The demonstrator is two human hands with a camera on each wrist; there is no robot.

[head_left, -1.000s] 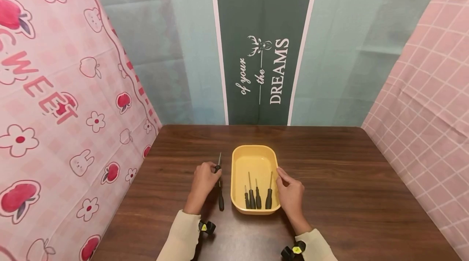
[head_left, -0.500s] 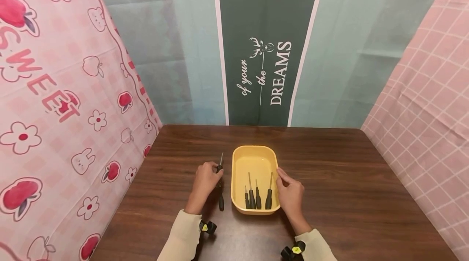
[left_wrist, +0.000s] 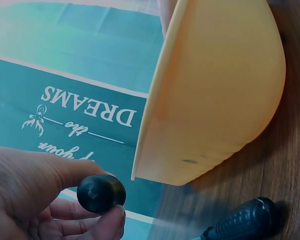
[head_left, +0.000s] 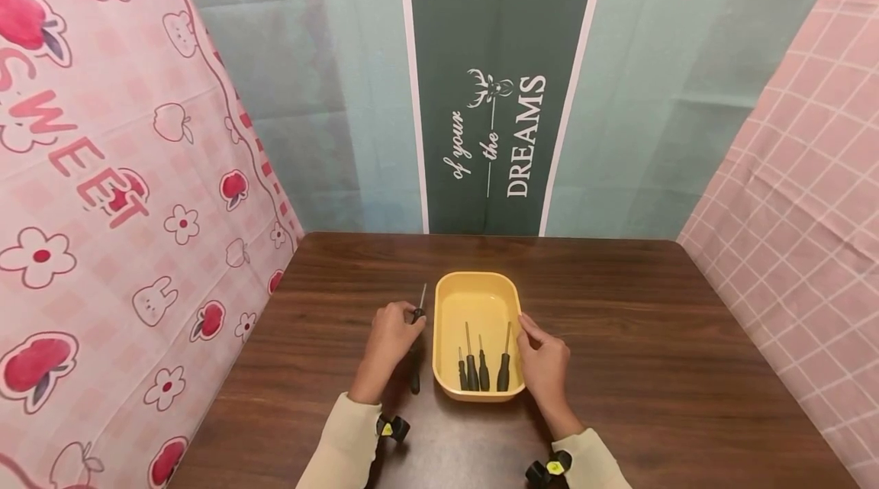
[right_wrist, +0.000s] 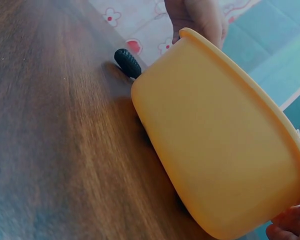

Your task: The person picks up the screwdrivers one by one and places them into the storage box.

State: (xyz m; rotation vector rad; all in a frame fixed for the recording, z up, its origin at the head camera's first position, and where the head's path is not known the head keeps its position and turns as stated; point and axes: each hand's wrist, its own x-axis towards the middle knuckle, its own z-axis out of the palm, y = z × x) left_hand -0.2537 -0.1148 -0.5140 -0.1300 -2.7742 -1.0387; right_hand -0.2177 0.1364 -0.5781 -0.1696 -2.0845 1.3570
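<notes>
My left hand (head_left: pixel 393 332) pinches a screwdriver (head_left: pixel 418 314) by its black handle, thin shaft pointing away and up. In the left wrist view, the handle's round end (left_wrist: pixel 101 194) shows between thumb and fingers. Beneath that hand a second screwdriver (head_left: pixel 415 383) lies on the table, partly covered by the hand in the head view. Just to the right stands a yellow plastic tray (head_left: pixel 474 397). Several black-handled screwdrivers (head_left: pixel 484 376) rest inside it, side by side near its front end. My right hand (head_left: pixel 545 359) grips the tray's right rim between thumb and fingers.
The tray stands on a dark wood-grain table (head_left: pixel 645 336). A teal curtain with lettering (head_left: pixel 525 138) hangs behind the far edge. Pink printed cloth (head_left: pixel 172 306) borders the left side, pink checked cloth (head_left: pixel 810 191) the right.
My left hand has shifted slightly right toward the tray with its screwdriver, covering more of the screwdriver on the table. The right hand and tray stay in place.
</notes>
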